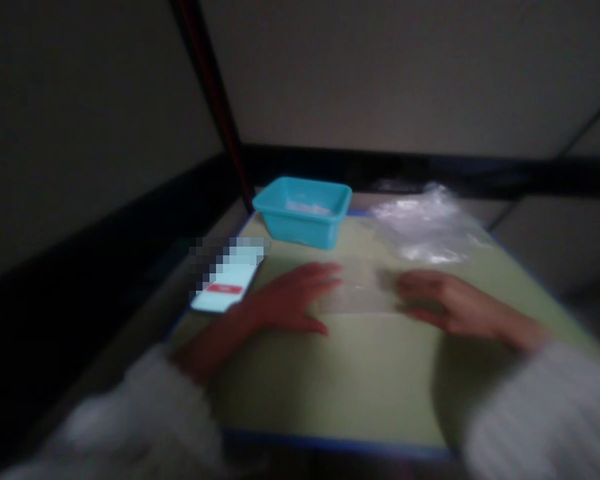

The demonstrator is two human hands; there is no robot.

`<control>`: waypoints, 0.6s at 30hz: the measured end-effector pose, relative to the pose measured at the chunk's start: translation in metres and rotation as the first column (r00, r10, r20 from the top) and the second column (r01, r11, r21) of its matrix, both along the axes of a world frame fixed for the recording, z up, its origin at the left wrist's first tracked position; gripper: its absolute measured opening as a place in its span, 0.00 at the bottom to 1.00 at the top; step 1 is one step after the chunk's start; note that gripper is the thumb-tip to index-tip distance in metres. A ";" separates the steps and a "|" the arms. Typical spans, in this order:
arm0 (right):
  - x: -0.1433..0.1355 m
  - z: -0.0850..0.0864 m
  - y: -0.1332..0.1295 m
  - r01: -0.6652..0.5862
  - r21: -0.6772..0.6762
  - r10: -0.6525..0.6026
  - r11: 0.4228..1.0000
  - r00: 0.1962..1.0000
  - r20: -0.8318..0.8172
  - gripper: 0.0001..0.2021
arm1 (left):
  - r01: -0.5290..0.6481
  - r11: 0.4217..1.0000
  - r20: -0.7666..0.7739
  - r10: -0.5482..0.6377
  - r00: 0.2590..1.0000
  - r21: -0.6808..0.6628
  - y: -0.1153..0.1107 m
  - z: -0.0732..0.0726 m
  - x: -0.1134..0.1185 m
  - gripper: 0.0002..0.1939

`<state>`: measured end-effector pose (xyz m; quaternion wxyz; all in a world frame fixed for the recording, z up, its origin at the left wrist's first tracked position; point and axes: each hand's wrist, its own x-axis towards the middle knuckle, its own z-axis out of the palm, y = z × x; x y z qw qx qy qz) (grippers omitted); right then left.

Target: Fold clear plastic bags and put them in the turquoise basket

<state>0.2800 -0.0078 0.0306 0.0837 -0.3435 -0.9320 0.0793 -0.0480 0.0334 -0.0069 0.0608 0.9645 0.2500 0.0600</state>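
Note:
A clear, flat plastic bag or sheet (363, 290) lies on the yellow-green table (340, 380) between my two hands. At its left edge is my left hand (300, 297), fingers stretched toward it and thumb spread apart. On the other side, my right hand (437, 300) hovers or rests by the right edge, fingers bent and blurred by motion. Whether the right fingers pinch anything cannot be made out.
A turquoise plastic basket (300, 227) with something pale inside stands at the back of the table. Crumpled clear plastic (425, 223) lies at the back right. A phone with a lit screen (233, 277) is by the left edge. Walls stand behind and to the left.

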 end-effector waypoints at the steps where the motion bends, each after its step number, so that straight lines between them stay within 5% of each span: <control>1: -0.004 0.002 -0.003 -0.025 0.000 0.025 1.000 0.999 0.021 0.10 | 0.034 0.999 0.028 -0.034 0.999 0.002 -0.003 0.000 0.003 0.44; 5: -0.019 0.002 -0.012 -0.081 0.061 0.073 0.995 0.989 0.130 0.08 | 0.076 0.996 0.065 -0.074 0.995 -0.037 -0.014 0.000 0.012 0.38; 18: -0.025 -0.006 -0.013 -0.107 0.252 0.055 0.962 0.977 0.205 0.11 | 0.034 0.984 -0.001 -0.034 0.999 -0.176 -0.020 -0.003 0.016 0.41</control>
